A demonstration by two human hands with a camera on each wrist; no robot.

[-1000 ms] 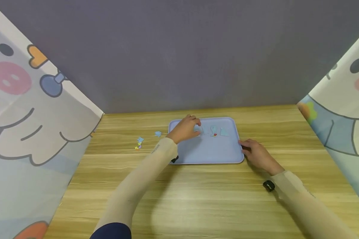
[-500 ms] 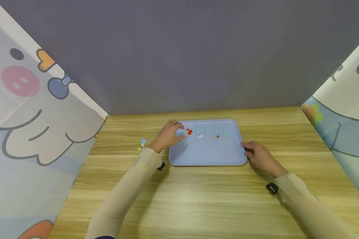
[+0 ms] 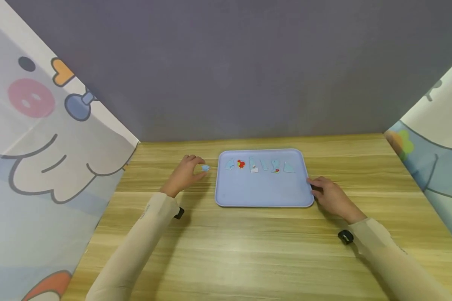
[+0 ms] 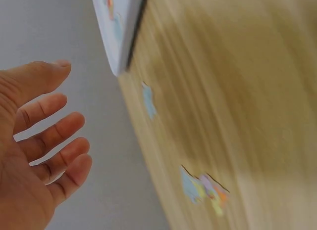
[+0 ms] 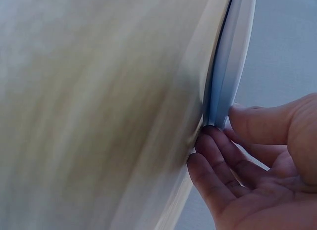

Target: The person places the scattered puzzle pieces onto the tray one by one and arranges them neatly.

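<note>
My left hand (image 3: 184,174) hovers over the wooden table, left of the tray, with fingers spread and holding nothing. A small light-blue flat piece (image 3: 205,167) lies on the table by its fingertips. In the left wrist view that blue piece (image 4: 148,100) is apart from the hand. My right hand (image 3: 332,198) pinches the right rim of the pale blue tray (image 3: 263,190), thumb on top and fingertips at its underside. Along the tray's back lie several flat pieces, among them a red one (image 3: 241,164), a whitish-blue one (image 3: 253,165) and a light-blue triangular one (image 3: 288,167).
More small pieces, blue, yellow and purple (image 4: 203,188), lie together on the table in the left wrist view; the left hand hides them in the head view. A grey wall (image 3: 256,75) stands behind the wooden table (image 3: 248,251), with cartoon-printed panels on both sides.
My left hand has moved left from over the tray to above the table. A light-blue piece and the red piece now show at the tray's left. The right hand stays on the rim.
</note>
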